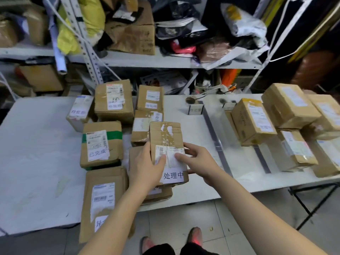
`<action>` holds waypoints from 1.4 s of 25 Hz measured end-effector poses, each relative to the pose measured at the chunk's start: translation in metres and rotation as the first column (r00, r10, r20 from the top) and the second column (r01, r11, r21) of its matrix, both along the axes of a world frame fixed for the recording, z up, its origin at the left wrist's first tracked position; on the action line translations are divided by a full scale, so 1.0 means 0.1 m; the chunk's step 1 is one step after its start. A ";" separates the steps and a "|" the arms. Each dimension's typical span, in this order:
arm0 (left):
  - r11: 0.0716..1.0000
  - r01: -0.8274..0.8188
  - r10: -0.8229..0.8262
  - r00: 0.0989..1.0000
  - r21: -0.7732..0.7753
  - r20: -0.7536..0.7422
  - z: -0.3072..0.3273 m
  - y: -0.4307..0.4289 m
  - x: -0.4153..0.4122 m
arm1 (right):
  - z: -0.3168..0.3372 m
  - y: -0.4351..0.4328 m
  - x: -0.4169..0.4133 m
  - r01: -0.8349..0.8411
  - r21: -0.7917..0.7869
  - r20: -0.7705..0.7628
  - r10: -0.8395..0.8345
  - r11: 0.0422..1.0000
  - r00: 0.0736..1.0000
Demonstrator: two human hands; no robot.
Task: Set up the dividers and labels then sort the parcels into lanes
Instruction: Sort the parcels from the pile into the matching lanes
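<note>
A taped cardboard parcel (166,137) with a white handwritten label sits above the table's middle, on top of other boxes. My left hand (147,164) grips its left side with the thumb on the shipping label. My right hand (197,161) holds its right side, thumb on the same label. Several more labelled parcels (102,144) lie to the left. A dark divider strip (215,138) runs front to back across the white table (36,162), with a second strip (262,159) further right. A small lane label stand (196,109) stands at the far end of the divider.
A stack of parcels (290,124) fills the table's right end. Metal shelving (165,61) crammed with bags and boxes rises behind the table. A long flat box (100,201) overhangs the front edge. My feet stand on the tiled floor (211,218) below.
</note>
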State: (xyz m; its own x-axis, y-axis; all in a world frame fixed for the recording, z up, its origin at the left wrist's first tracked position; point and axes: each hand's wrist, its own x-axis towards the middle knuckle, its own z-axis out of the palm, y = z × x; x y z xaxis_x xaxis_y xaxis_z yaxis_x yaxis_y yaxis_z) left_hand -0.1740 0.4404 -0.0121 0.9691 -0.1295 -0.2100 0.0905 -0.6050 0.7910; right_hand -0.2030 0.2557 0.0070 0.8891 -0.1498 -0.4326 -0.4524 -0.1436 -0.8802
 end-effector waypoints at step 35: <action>0.953 0.133 -0.178 0.973 -0.272 -0.148 0.15 -3.57 -0.91 | 0.08 -3.67 -1.23 0.227 -0.047 0.043 -0.225 0.973 0.973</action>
